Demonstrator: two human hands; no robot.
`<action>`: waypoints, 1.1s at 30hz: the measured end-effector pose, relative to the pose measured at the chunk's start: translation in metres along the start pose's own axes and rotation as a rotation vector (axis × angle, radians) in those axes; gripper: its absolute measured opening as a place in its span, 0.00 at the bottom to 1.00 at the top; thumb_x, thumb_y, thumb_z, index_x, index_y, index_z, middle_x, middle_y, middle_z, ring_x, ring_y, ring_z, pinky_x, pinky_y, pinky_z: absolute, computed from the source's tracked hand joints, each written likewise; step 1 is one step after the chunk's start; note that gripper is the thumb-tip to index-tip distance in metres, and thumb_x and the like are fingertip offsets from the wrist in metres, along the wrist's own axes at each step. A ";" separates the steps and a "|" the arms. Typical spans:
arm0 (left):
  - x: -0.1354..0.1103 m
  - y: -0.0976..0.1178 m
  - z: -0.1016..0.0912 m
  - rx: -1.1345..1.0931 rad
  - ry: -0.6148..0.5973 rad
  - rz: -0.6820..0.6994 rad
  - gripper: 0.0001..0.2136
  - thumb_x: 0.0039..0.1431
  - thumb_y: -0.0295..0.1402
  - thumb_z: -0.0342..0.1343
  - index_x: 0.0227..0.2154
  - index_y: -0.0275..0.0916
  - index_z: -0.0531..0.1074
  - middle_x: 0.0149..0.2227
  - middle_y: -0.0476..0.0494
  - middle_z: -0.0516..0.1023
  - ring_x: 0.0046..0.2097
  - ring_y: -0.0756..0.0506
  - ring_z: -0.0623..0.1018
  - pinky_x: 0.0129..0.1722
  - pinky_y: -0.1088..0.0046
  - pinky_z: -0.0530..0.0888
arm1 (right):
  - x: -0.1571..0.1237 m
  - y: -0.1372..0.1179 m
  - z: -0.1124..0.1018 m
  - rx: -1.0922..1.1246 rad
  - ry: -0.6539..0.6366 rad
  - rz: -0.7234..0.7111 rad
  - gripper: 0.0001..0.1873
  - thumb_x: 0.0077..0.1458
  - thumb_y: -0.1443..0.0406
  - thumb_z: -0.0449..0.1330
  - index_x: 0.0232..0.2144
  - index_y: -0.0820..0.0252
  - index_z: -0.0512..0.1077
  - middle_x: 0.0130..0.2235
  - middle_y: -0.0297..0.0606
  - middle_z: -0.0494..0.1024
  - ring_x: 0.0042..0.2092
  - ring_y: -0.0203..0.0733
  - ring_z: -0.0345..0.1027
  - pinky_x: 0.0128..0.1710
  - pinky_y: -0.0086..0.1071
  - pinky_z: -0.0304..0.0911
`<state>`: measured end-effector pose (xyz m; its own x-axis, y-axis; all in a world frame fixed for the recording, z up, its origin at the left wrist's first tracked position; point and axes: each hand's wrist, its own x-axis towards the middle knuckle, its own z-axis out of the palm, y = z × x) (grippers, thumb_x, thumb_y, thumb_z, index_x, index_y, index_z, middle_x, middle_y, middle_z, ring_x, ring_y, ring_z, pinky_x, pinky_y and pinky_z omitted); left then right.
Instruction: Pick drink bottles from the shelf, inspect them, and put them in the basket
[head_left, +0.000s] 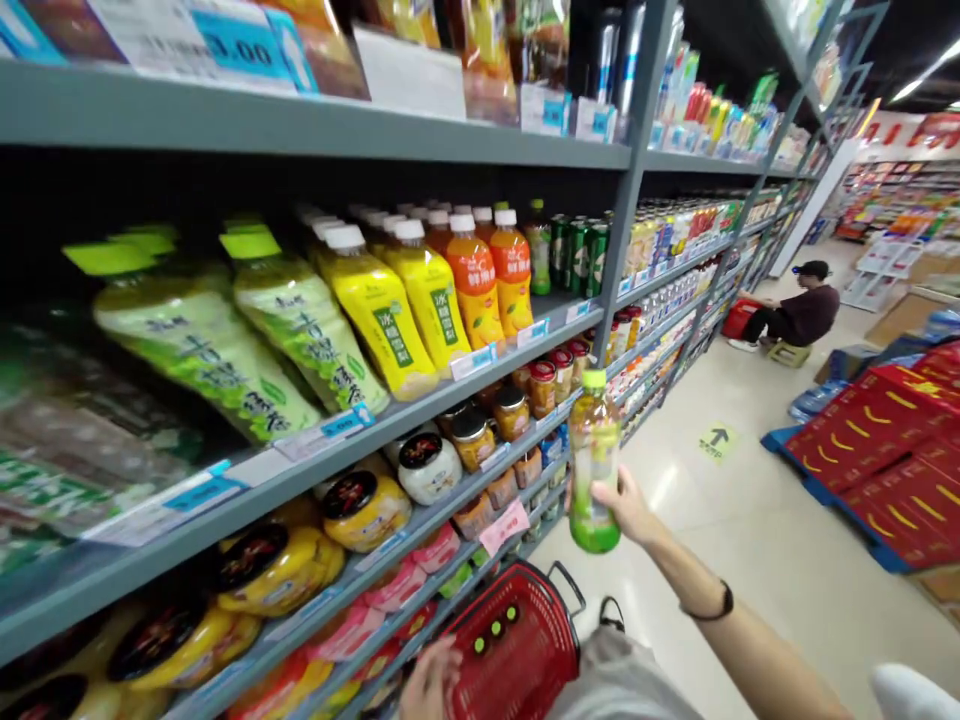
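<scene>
Beside the left rim of a red shopping basket (536,655), the left hand (435,680) is low at the bottom edge of the view, back of the hand showing, fingers blurred; whether it grips the rim or only rests near it cannot be told. Further right, the right forearm (694,572) slants up from the lower right, a black wristband (727,600) around it. The right hand (626,508) is closed around the lower half of one lime-capped drink bottle (592,530), thumb across its front, fingers mostly hidden behind. The bottle is upright, in the air in front of the shelves, beyond the basket.

Counted along the front of the drinks shelf (420,410): two green-tea bottles (300,320) with lime caps, two yellow drink bottles (382,325) with white caps, two orange juice bottles (472,285), then one green-capped bottle (538,250). More caps show behind. One white jar (431,475) is on the shelf below. Three lime-green discs (496,628) show in the basket. At far right, one person (814,305) sits on a low stool.
</scene>
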<state>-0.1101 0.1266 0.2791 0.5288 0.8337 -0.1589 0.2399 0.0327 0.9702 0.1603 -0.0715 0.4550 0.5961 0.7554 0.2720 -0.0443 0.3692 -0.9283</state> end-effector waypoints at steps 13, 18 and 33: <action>-0.078 0.130 0.071 -0.597 -0.030 -0.005 0.24 0.38 0.41 0.77 0.38 0.36 0.77 0.36 0.42 0.82 0.35 0.45 0.80 0.38 0.70 0.77 | -0.087 0.076 0.077 -0.384 -0.356 0.261 0.33 0.56 0.54 0.68 0.60 0.57 0.69 0.58 0.46 0.75 0.58 0.52 0.69 0.64 0.47 0.61; -0.077 0.138 0.047 -0.825 -0.028 0.152 0.23 0.44 0.45 0.73 0.39 0.37 0.77 0.38 0.41 0.83 0.36 0.44 0.81 0.39 0.68 0.79 | -0.095 0.086 0.080 0.205 -0.611 0.660 0.40 0.52 0.38 0.65 0.55 0.59 0.71 0.51 0.49 0.78 0.51 0.53 0.74 0.48 0.44 0.73; -0.068 0.174 0.035 -0.924 -0.222 0.395 0.26 0.46 0.47 0.72 0.44 0.36 0.78 0.43 0.35 0.83 0.40 0.39 0.82 0.42 0.62 0.80 | -0.095 0.077 0.083 0.342 -0.527 0.716 0.34 0.48 0.41 0.71 0.48 0.55 0.72 0.46 0.46 0.81 0.44 0.52 0.78 0.43 0.44 0.76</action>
<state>-0.0756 0.0561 0.4525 0.5951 0.7594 0.2632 -0.6542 0.2675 0.7075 0.0341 -0.0697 0.3788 -0.0983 0.9795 -0.1760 -0.5403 -0.2010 -0.8171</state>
